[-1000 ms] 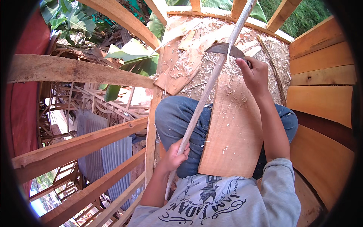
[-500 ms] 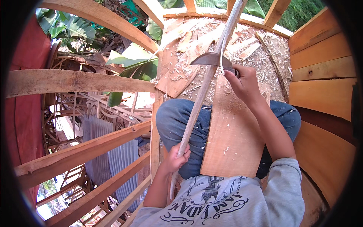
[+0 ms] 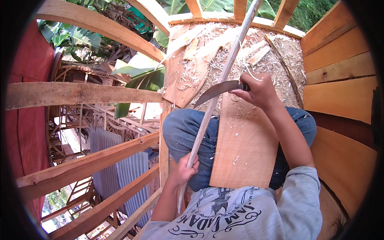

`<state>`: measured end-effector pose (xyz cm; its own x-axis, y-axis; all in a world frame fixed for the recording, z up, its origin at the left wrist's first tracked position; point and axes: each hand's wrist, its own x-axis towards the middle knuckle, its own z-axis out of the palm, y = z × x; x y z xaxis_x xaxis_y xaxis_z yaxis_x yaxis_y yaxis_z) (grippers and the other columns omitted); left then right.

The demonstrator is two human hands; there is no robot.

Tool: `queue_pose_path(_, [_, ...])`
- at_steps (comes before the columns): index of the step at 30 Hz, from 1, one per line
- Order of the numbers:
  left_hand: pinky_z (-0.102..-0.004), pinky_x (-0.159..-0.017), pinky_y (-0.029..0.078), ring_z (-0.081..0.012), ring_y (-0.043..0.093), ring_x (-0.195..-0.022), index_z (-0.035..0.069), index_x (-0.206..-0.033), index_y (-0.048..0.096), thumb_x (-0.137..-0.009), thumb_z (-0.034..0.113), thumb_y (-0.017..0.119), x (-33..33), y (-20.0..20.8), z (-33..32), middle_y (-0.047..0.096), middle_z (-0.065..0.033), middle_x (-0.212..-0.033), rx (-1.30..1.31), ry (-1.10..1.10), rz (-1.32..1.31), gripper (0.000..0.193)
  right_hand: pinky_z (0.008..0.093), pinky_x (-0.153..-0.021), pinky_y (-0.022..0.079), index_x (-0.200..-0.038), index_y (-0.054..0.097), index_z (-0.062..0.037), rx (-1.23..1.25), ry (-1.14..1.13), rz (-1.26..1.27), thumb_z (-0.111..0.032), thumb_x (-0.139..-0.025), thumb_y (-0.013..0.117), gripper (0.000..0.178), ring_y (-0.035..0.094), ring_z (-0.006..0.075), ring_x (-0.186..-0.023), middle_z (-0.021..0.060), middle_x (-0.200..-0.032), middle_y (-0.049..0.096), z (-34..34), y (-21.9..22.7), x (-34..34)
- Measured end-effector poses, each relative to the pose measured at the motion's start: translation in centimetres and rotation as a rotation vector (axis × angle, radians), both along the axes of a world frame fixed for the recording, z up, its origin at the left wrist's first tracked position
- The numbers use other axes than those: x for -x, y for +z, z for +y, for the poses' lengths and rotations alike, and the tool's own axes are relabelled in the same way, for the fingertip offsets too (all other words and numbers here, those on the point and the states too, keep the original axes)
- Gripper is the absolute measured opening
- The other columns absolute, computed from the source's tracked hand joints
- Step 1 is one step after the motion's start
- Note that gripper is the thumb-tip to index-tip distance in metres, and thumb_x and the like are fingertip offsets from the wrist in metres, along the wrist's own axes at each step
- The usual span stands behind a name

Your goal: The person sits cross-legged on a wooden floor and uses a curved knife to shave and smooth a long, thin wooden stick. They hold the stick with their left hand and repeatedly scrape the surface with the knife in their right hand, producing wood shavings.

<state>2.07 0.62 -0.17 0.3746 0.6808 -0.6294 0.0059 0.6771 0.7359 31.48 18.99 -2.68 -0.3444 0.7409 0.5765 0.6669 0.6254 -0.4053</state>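
Observation:
My left hand is wrapped round the lower part of a long, pale wooden stick, which slants up and away to the far edge. In my right hand is the dark handle of a knife with a broad curved blade. The blade lies across the stick, its tip pointing left and toward me. A thin curled shaving hangs by my right fingers. Between my knees a wide flat wooden board rests on my lap, with a few chips on it.
Wood shavings and loose offcuts cover the floor ahead. Wooden rails run along the left, with corrugated sheets below. A plank wall stands close on the right. A thin dark stick lies among the shavings.
My right hand and the knife have come a little nearer to me along the stick, and the blade has turned tip-downward. The long shaving standing at the blade has come away. My left hand keeps its hold.

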Motion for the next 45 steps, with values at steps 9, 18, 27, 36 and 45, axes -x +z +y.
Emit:
queue_pose_path(9, [-0.022,-0.053,0.032,-0.0072,0.035,-0.06,0.004,-0.092,0.044,-0.065,-0.004,0.048,0.9,-0.7,-0.7,0.032,0.0027,-0.067,-0.007,-0.039,0.03,0.028,0.0217,-0.034,0.024,-0.061,0.042,-0.01,0.54,-0.321,0.72,-0.044,-0.097,0.043,0.049,0.032,0.0038,-0.038,-0.0052,-0.048,0.034,0.9,-1.1,-2.3])
queue_pose_path(18, [-0.0257,-0.056,0.041,-0.01,0.049,-0.058,0.0,-0.097,0.053,-0.066,-0.006,0.057,-1.0,-0.4,-1.1,0.048,-0.0007,-0.063,-0.294,-0.086,0.356,0.032,0.0276,-0.045,0.031,-0.066,0.055,-0.0006,0.712,-0.269,0.731,-0.035,-0.088,0.062,0.041,0.037,0.0075,-0.049,-0.0002,-0.051,0.041,-6.6,0.5,-0.5])
queue_pose_path(27, [-0.0267,-0.056,0.044,-0.0126,0.055,-0.058,-0.001,-0.096,0.054,-0.066,-0.003,0.06,-1.3,-0.8,-1.5,0.053,-0.004,-0.062,-0.324,-0.065,0.421,0.03,0.0335,-0.043,0.038,-0.063,0.055,-0.0024,0.457,-0.17,0.045,-0.044,-0.074,0.072,0.046,0.049,0.0263,-0.043,0.0112,-0.05,0.049,-9.8,3.3,0.9])
queue_pose_path(36, [-0.0248,-0.05,0.037,-0.01,0.046,-0.051,-0.001,-0.1,0.053,-0.061,-0.002,0.057,-1.3,-1.0,-1.3,0.048,-0.0016,-0.057,-0.397,-0.08,0.42,0.04,0.0337,-0.042,0.038,-0.057,0.052,-0.0049,0.438,-0.299,-0.025,-0.051,-0.073,0.07,0.052,0.05,0.0252,-0.041,0.0092,-0.048,0.048,-8.3,3.2,1.4])
queue_pose_path(45, [-0.0291,-0.054,0.042,-0.0209,0.057,-0.055,-0.001,-0.092,0.05,-0.065,0.001,0.058,-1.4,-1.0,-1.5,0.051,-0.0109,-0.061,-0.391,-0.124,0.478,0.028,0.0354,-0.041,0.036,-0.055,0.053,-0.003,0.364,-0.535,-0.078,-0.057,-0.078,0.063,0.059,0.047,0.0257,-0.039,0.0106,-0.043,0.045,-5.1,2.3,-2.2])
